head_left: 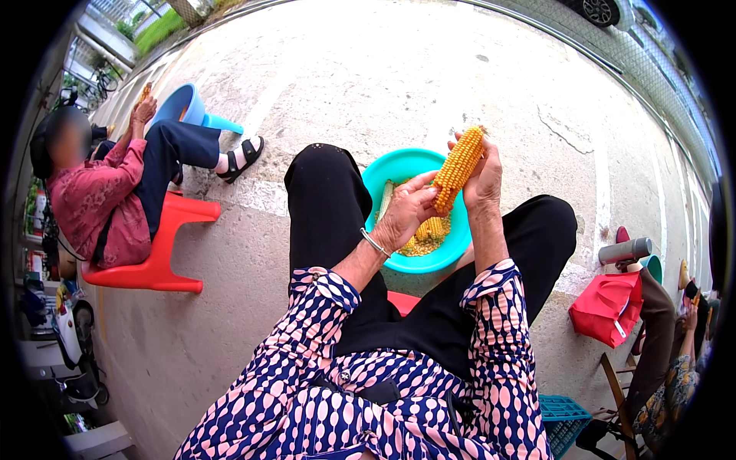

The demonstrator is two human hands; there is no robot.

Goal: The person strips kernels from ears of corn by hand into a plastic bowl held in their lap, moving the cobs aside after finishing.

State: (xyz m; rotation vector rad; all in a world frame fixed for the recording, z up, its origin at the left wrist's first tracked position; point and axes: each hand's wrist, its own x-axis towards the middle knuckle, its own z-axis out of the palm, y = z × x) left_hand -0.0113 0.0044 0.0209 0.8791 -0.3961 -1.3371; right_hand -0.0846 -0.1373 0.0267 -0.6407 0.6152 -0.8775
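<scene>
A dried ear of corn, orange-yellow with full rows of kernels, is held at a slant between my two hands. My left hand, with a metal bangle at its wrist, grips the lower end with thumb and fingers. Around the upper part, from the right and behind, my right hand is closed. Below both hands is a turquoise plastic basin between my knees. Loose kernels, yellow corn and a pale cob lie in it; my hands hide part of its inside.
At the left a person sits on a red plastic stool, holding corn by a blue basin. A red bag, a grey flask and a teal plastic crate are at the right, near other seated people.
</scene>
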